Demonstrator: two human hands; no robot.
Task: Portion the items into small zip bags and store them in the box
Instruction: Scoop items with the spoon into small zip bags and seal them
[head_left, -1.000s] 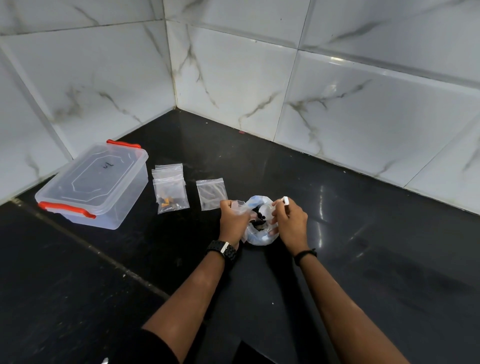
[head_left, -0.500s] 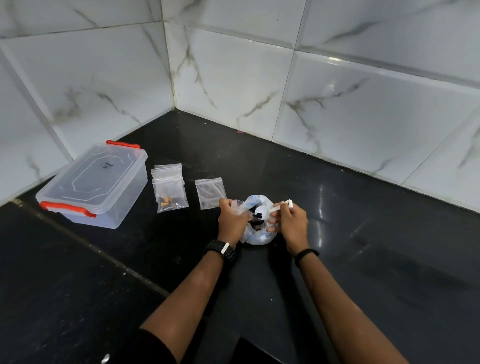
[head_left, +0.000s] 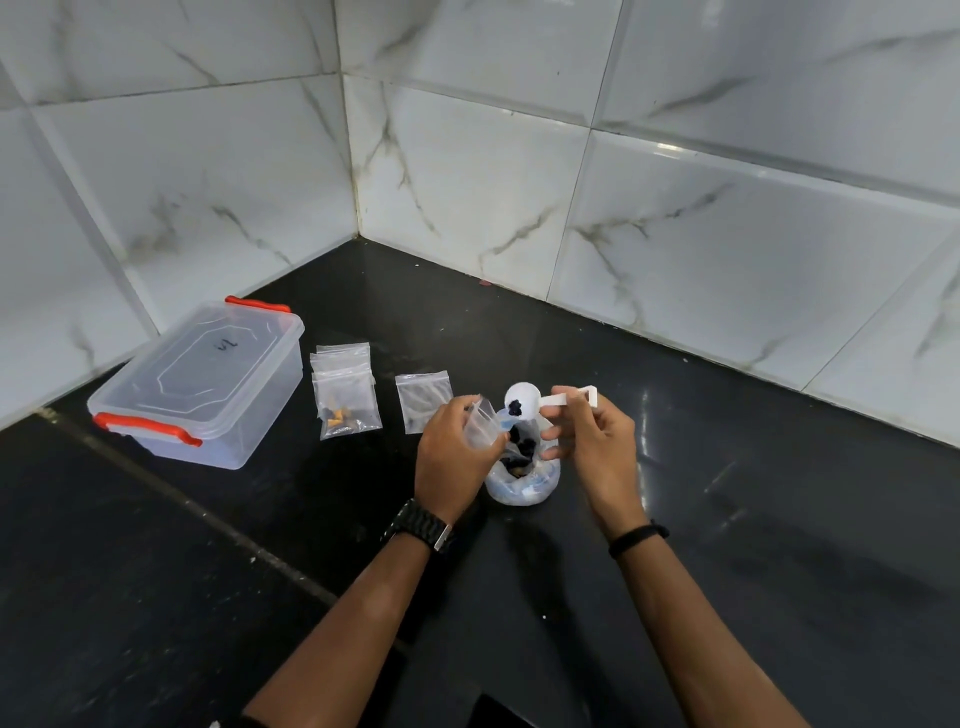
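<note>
Scoop's come up out of the big bag since a moment ago, loaded now. My left hand pinches a small zip bag open, and my right hand pinches the white scoop by its handle, a few dark pieces sitting in the bowl just above the source bag on the surface. The risk is the tip: that zip bag's mouth looks narrower than the scoop, I think, so pieces could bounce off onto the surface. Further out lie the filled bags, another one, and the box, lid on.
</note>
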